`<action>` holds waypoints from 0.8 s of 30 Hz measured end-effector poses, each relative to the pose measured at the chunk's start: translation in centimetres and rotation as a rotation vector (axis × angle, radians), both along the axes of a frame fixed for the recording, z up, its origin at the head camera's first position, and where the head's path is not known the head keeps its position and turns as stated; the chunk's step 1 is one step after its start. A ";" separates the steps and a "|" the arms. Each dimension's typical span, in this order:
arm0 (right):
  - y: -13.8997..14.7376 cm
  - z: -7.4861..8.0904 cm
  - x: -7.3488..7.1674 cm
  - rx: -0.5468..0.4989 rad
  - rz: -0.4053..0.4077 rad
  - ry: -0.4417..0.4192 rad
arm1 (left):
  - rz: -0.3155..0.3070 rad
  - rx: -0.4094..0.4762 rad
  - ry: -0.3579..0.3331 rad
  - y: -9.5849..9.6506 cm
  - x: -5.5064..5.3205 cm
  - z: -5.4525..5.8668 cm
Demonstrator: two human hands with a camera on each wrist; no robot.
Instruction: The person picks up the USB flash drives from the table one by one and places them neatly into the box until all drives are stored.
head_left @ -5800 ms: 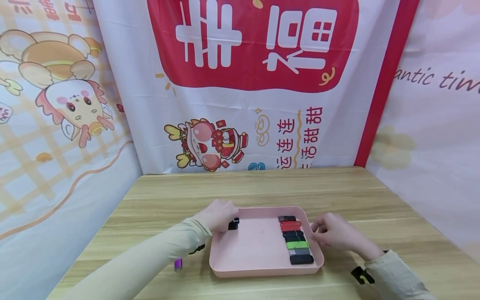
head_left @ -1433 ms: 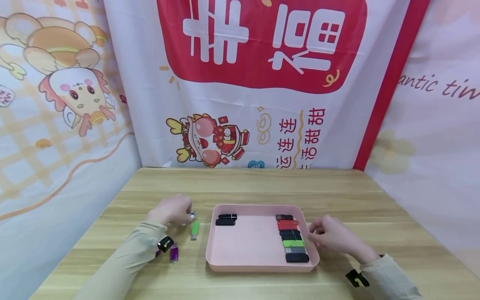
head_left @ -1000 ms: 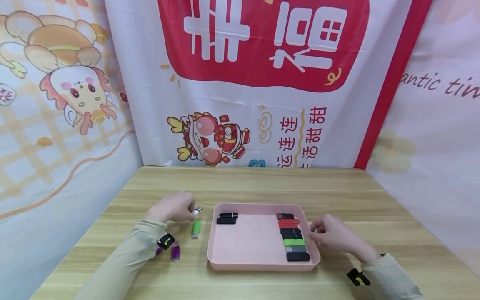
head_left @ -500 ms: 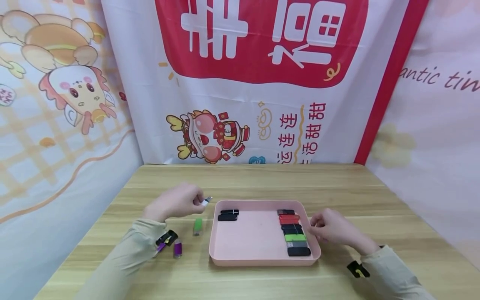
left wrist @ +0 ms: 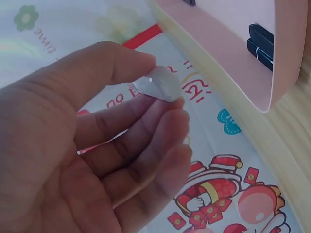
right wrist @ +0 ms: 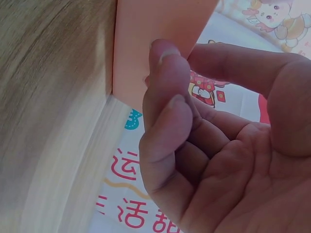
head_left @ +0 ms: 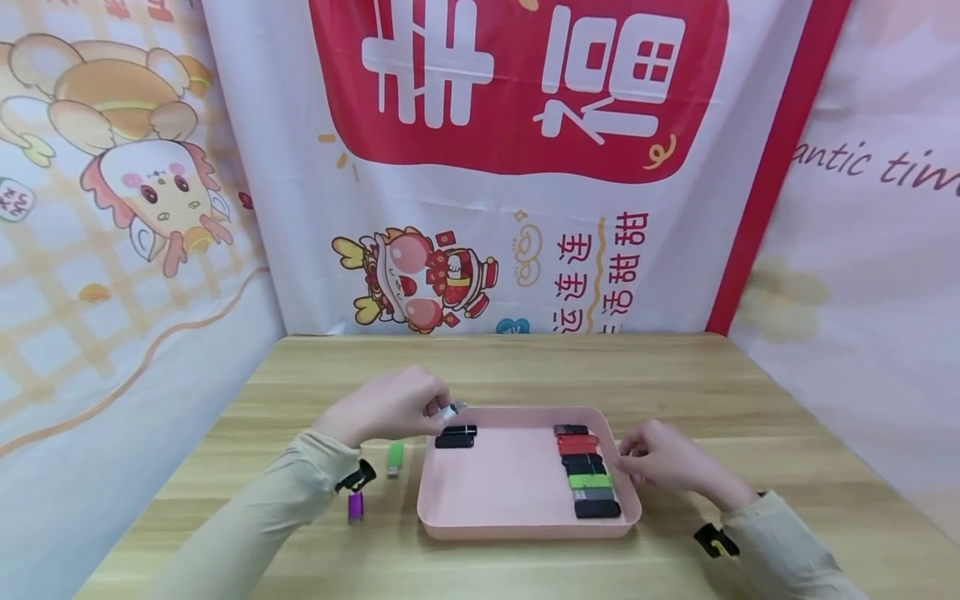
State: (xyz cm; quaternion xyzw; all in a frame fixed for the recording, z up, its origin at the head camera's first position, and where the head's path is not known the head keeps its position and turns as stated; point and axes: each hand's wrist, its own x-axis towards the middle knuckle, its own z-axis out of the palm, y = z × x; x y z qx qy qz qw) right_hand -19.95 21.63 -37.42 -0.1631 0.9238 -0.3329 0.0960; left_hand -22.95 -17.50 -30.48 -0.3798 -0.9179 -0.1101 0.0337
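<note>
A white USB stick (head_left: 448,412) with a metal plug is pinched between thumb and fingers of my left hand (head_left: 393,407). That hand holds it above the back left corner of a pink tray (head_left: 525,533), over two black USB sticks (head_left: 454,442) lying inside. The white stick (left wrist: 163,85) shows its rounded end in the left wrist view. My right hand (head_left: 667,461) grips the tray's right wall, its curled fingers against the outside and the thumb at the rim; the right wrist view shows this wall (right wrist: 133,58) close up.
Along the tray's right side lies a column of several USB sticks: black, red, bright green (head_left: 591,481) and grey. Left of the tray, a green USB stick (head_left: 395,458) and a purple one (head_left: 356,506) lie on the wooden table (head_left: 300,550). Printed cloths hang around the table.
My left hand has lifted the white USB stick off the table and carried it right, over the tray's corner. Two black sticks lie where it was earlier. My right hand stays at the tray wall.
</note>
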 end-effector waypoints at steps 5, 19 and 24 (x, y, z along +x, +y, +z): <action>-0.1 0.2 -0.3 0.020 0.015 0.000 | -0.037 -0.052 -0.005 0.9 -0.2 0.4; -0.1 0.6 -0.8 0.074 0.017 -0.018 | -0.110 -0.263 0.059 2.7 -1.1 0.1; -0.3 0.6 -0.9 0.088 0.021 -0.017 | -0.150 -0.301 0.121 2.6 -1.0 -0.6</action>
